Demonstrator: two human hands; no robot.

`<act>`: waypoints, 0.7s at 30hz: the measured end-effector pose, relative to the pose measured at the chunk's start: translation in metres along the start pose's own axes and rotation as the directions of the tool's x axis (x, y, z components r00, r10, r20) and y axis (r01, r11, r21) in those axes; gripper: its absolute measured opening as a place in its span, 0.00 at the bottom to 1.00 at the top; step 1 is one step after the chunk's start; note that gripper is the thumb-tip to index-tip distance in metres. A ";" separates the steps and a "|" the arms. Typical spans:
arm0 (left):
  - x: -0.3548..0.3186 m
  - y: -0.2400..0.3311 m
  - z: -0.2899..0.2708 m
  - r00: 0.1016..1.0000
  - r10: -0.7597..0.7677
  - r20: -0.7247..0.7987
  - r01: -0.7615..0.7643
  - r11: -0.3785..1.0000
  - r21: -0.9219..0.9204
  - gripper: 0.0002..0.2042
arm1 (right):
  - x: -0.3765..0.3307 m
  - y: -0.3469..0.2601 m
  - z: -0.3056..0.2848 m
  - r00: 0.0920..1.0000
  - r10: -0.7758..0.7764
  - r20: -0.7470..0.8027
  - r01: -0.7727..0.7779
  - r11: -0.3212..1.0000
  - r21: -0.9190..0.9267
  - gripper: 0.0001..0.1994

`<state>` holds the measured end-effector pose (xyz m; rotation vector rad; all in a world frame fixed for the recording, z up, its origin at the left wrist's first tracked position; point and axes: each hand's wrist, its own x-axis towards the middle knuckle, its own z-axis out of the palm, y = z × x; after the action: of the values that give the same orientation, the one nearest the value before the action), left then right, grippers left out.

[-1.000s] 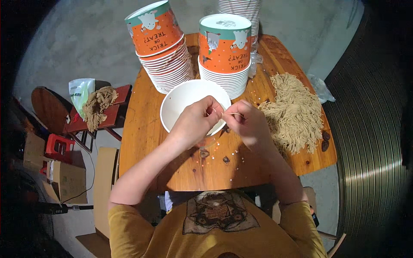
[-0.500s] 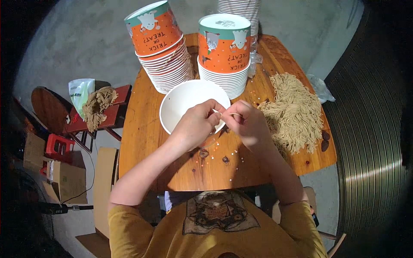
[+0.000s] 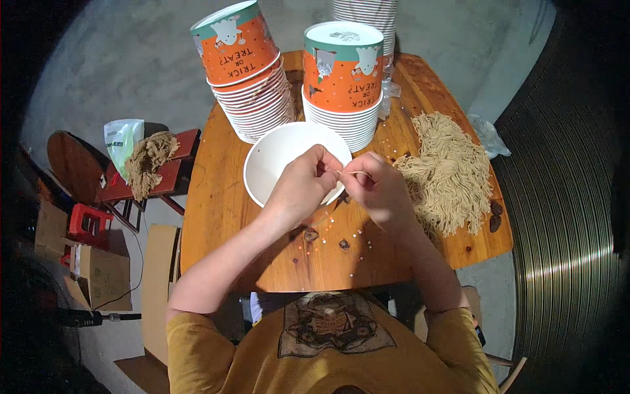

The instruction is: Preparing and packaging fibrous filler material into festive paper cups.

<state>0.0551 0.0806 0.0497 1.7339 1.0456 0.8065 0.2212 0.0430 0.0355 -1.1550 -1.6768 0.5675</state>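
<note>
1. Left hand (image 3: 303, 186) and right hand (image 3: 378, 186) each pinch one end of a thin cord (image 3: 351, 173).
2. The cord hangs over the white bowl's (image 3: 275, 157) 4 o'clock rim.
3. Cord pile (image 3: 449, 174) lies at 3 o'clock.

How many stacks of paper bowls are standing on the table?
3. A leaning orange stack at the back left, an upright orange stack beside it, and a striped stack behind, partly cut off at the frame edge; more may be hidden.
</note>
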 end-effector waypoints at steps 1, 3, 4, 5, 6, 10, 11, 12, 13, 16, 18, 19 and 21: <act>0.000 0.000 0.000 1.000 0.019 -0.016 -0.018 0.999 0.033 0.04 | 0.000 0.001 0.001 0.999 -0.036 -0.025 0.036 0.999 -0.002 0.03; -0.001 0.009 -0.001 1.000 0.005 0.004 -0.005 1.000 0.010 0.05 | 0.000 0.004 0.000 0.996 -0.068 -0.052 0.068 0.998 -0.007 0.03; -0.001 0.012 -0.002 1.000 -0.009 0.022 0.009 1.000 -0.012 0.07 | -0.001 0.005 0.000 0.997 -0.057 -0.055 0.056 0.998 -0.016 0.03; -0.001 0.012 -0.002 1.000 -0.008 0.023 0.009 1.000 -0.012 0.07 | -0.001 0.006 0.000 0.997 -0.047 -0.058 0.045 0.999 -0.025 0.04; 0.000 0.011 -0.002 0.999 -0.031 0.032 0.034 0.996 -0.082 0.09 | -0.001 0.007 0.000 0.997 -0.047 -0.059 0.046 0.999 -0.026 0.04; 0.002 0.006 -0.004 0.995 -0.073 0.073 0.088 0.967 -0.240 0.14 | -0.002 0.009 0.001 0.990 -0.105 -0.093 0.104 0.994 -0.012 0.04; 0.003 0.006 -0.005 0.995 -0.073 0.073 0.089 0.967 -0.239 0.14 | -0.002 0.008 0.001 0.990 -0.102 -0.095 0.101 0.995 -0.010 0.04; 0.003 0.007 -0.005 0.994 -0.078 0.079 0.097 0.958 -0.269 0.14 | -0.002 0.008 0.001 0.990 -0.102 -0.096 0.101 0.995 -0.009 0.04; 0.004 0.007 -0.005 0.993 -0.083 0.086 0.105 0.948 -0.300 0.15 | -0.002 0.008 0.002 0.992 -0.083 -0.098 0.081 0.997 -0.015 0.04; 0.005 0.009 -0.007 0.989 -0.102 0.111 0.137 0.918 -0.372 0.15 | -0.003 0.011 0.002 0.991 -0.081 -0.103 0.081 0.997 0.002 0.05; 0.005 0.011 -0.006 0.987 -0.115 0.115 0.152 0.902 -0.403 0.15 | -0.004 0.010 0.002 0.990 -0.097 -0.106 0.100 0.995 0.024 0.05; 0.005 0.011 -0.006 0.985 -0.128 0.118 0.167 0.886 -0.433 0.15 | -0.004 0.008 0.002 0.991 -0.083 -0.109 0.084 0.996 0.008 0.05; 0.005 0.012 -0.008 0.975 -0.172 0.144 0.220 0.852 -0.475 0.15 | -0.004 0.007 0.002 0.991 -0.070 -0.111 0.070 0.998 -0.005 0.05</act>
<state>0.0543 0.0856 0.0639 1.1992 0.8443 0.7674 0.2225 0.0433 0.0269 -1.1035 -1.6153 0.4500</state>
